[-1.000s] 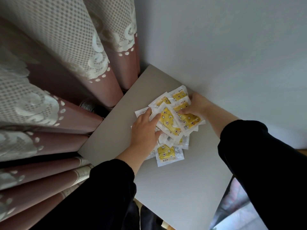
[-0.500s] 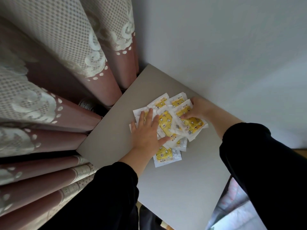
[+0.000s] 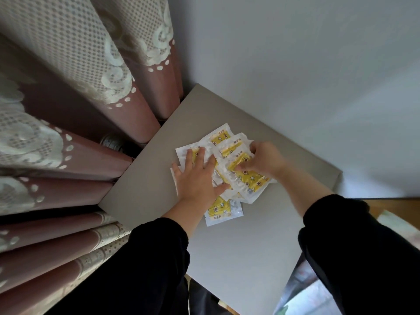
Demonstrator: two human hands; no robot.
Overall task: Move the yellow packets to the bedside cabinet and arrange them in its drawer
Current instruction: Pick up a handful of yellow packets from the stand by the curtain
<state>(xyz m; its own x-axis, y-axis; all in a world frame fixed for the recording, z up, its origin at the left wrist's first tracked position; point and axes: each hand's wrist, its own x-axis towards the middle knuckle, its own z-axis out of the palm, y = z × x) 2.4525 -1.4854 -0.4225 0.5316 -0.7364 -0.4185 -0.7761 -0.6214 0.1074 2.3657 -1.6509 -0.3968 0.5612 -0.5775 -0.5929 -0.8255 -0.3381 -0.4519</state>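
Several yellow packets [image 3: 246, 179] with clear white edges lie in a loose overlapping pile on the grey top of the bedside cabinet [image 3: 238, 251]. My left hand [image 3: 197, 178] lies flat on the left part of the pile, fingers straight and spread. My right hand [image 3: 263, 159] is over the right part, its fingers curled down and pinching the top packets. One packet [image 3: 221, 210] sticks out at the near edge of the pile, just below my left hand. No drawer is visible.
Pink curtains with white lace [image 3: 75, 137] hang close along the cabinet's left side. A pale wall [image 3: 295, 64] runs behind the cabinet. A strip of wooden floor [image 3: 391, 208] shows at the right, and patterned fabric [image 3: 304, 289] at the lower right.
My left hand has slid further up onto the pile and flattened. My right hand has curled over the top packets and drawn them toward the middle.
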